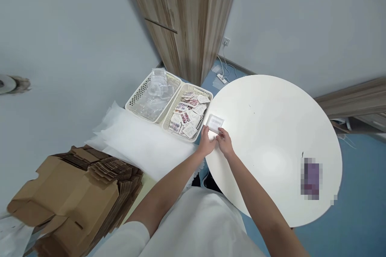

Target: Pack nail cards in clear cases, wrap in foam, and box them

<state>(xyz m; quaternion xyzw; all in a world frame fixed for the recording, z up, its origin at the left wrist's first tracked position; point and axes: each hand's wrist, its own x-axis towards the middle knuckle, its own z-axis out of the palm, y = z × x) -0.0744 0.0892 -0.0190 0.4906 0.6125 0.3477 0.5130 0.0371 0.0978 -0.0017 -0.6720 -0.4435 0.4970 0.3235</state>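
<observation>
Holding a small whitish flat case (216, 122) by its near side, at the left part of a round white table (271, 128). Placed just ahead of both hands and roughly midway between them, touching the fingertips of each, beyond the thumbs as seen from the body. Apparently a little wider across than deep, so with the long axis running roughly left to right, slightly tilted, right end closer to the body than the left. Cannot tell whether resting on the tabletop or raised above it.

At the near left corner, the left hand (207, 142), fingers bent, apparently pinching the edge. At the near right corner, the right hand (225, 143), bent likewise and apparently pinching too. Thumbs almost meeting; about equally near to the case.

Ahead and to the left, nearer to the left hand than to the right: a pale basket (177, 135) of printed cards (186, 118), just beside the table's rim. Farther left, side by side with it, a second basket (137, 94) with clear plastic boxes (156, 87). Closer to the body, white sheets (132, 140), then stacked brown cardboard (72, 192). Well apart, on the table's right, a purple object (312, 178), too pixelated to name.
</observation>
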